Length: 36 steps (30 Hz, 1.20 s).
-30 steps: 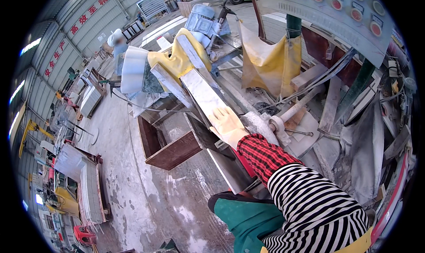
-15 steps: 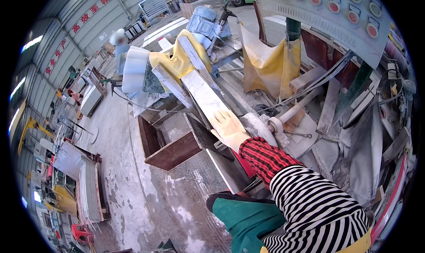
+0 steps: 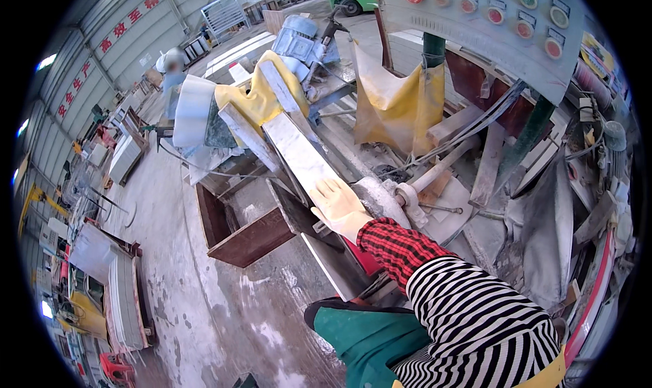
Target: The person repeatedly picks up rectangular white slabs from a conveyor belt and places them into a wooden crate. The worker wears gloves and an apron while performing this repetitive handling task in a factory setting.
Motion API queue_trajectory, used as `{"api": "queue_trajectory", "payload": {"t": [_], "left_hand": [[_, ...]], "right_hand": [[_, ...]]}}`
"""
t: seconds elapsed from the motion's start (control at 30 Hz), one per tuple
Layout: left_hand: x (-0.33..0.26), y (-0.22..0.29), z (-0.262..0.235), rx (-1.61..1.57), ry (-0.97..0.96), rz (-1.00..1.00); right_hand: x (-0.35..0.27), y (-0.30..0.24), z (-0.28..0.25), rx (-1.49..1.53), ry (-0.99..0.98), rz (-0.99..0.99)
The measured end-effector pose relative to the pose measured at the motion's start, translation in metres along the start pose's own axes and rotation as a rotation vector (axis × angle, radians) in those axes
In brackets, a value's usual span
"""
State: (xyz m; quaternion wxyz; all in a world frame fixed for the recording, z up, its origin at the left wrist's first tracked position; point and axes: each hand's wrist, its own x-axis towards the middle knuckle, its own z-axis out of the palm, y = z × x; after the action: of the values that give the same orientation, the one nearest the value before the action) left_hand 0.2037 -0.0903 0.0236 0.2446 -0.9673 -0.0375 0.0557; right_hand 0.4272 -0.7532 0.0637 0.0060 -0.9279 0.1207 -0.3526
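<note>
My right hand (image 3: 339, 208), in a pale cream glove, lies palm down with fingers stretched out on a long, narrow, white stone-like strip (image 3: 294, 145). The strip runs away from me, and its far end reaches a yellow cloth cover (image 3: 248, 102). Grey bars (image 3: 248, 136) flank the strip near that cover. Beside the wrist, a dusty machine part with a shaft (image 3: 407, 196) sits to the right. Below the hand, a dark slab with a pale edge (image 3: 336, 269) leans at a slant. My left hand is out of view.
A control panel (image 3: 468, 24) with several round buttons overhangs the upper right. On the floor left of the strip stands an open brown box (image 3: 248, 240). A blue motor (image 3: 295, 38) sits beyond the cover. Hoses and scrap pieces crowd the right. A person (image 3: 172, 68) stands far left.
The whole view has shifted slightly, so things sit farther left. A lit green lamp on the panel has come into view. My right hand stays flat on the white strip.
</note>
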Motion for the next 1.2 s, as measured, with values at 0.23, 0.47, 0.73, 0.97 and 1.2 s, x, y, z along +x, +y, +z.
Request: {"api": "queue_trajectory", "payload": {"t": [0.23,0.47,0.73,0.97,1.2], "left_hand": [[-0.002,-0.003,0.016,0.051,0.092,-0.013],[0.001,0.002,0.016,0.06,0.281,-0.034],[0.003,-0.001,0.006,-0.14,0.216,-0.076],[0.003,0.001,0.001,-0.041,0.123,-0.076],[0.005,0.009,-0.024,-0.094,0.052,-0.096]], "right_hand": [[-0.004,-0.004,-0.002,0.009,0.03,-0.015],[-0.008,-0.004,-0.007,0.017,0.03,-0.025],[-0.016,-0.012,-0.018,0.045,0.037,-0.019],[-0.022,-0.011,-0.025,0.073,0.009,0.001],[-0.025,-0.01,-0.021,0.105,0.044,0.026]]}}
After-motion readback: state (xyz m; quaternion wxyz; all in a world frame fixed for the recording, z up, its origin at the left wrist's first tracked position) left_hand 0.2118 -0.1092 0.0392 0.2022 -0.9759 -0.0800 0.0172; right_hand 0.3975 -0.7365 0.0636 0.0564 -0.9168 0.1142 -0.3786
